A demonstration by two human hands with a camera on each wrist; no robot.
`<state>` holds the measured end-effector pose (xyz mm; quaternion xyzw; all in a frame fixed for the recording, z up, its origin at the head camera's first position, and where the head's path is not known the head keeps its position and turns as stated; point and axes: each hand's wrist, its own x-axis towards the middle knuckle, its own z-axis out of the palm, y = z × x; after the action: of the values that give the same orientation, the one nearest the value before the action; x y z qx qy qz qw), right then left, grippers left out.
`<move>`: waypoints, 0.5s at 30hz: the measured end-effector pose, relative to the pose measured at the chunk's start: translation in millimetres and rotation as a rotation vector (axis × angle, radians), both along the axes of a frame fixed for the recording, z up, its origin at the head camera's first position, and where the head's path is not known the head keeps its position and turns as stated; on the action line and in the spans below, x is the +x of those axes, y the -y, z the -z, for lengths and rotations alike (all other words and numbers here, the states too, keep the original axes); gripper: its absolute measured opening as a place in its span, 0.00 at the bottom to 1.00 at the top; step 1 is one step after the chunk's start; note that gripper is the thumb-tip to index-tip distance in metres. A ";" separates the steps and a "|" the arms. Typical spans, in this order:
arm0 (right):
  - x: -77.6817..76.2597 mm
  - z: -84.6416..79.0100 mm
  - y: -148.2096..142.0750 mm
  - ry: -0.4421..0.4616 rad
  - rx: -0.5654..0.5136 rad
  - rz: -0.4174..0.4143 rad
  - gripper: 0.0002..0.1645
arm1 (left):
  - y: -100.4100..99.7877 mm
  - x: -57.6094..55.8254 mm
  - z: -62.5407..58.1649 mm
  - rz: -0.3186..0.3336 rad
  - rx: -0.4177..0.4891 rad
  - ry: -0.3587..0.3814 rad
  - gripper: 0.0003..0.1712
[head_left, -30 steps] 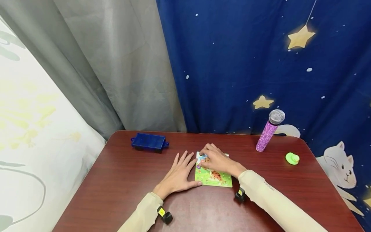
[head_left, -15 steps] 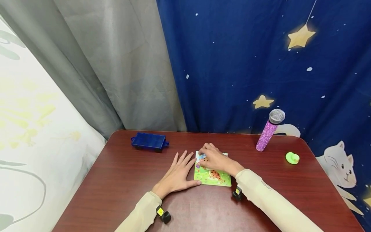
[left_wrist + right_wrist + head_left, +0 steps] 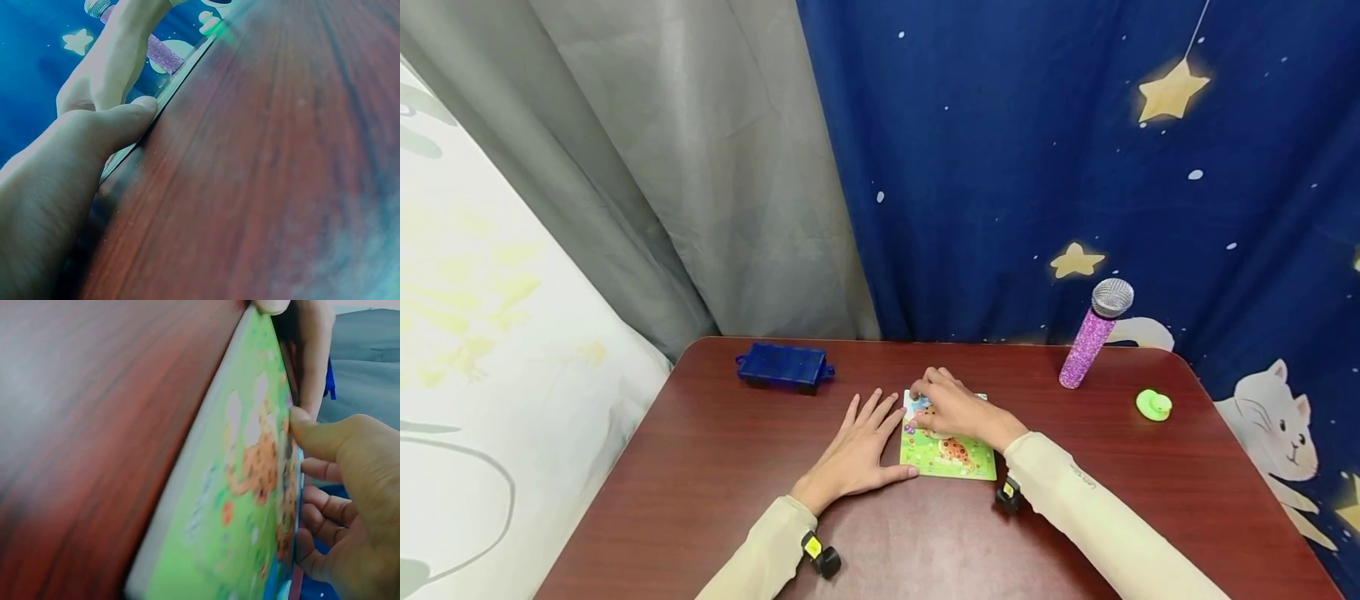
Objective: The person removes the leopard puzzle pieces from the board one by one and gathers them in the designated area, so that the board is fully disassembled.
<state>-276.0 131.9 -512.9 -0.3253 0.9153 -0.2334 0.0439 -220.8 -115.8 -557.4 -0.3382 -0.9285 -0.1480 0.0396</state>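
The board [image 3: 928, 455] is mostly green, its animal [image 3: 955, 451] orange with dark spots.

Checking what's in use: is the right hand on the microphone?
No, the right hand is over the picture board, and the microphone stands apart from it.

I'm spreading my left hand [image 3: 853, 457] against the board's left side [image 3: 916, 454] and curving my right hand [image 3: 958, 410] over it. Beyond my left hand, leftward, a cart [image 3: 784, 364] is sitting; rightward of my right, a mic [image 3: 1087, 342] and duck [image 3: 1153, 405] are standing.
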 end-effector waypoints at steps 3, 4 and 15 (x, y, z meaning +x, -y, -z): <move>-0.7 -3.6 3.4 0.033 0.022 0.013 0.23 | 0.0 -0.5 0.2 0.000 0.003 -0.003 0.62; -1.0 -4.5 4.5 0.044 0.020 0.018 0.22 | 0.1 -0.4 0.3 0.000 0.002 -0.006 0.62; -2.2 -5.9 7.8 0.063 0.008 0.037 0.20 | -0.4 -0.7 1.2 -0.009 0.002 -0.012 0.61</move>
<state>-278.2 124.1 -507.0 -0.3006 0.9203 -0.2406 0.0697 -221.5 -115.4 -558.7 -0.3350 -0.9296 -0.1466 0.0461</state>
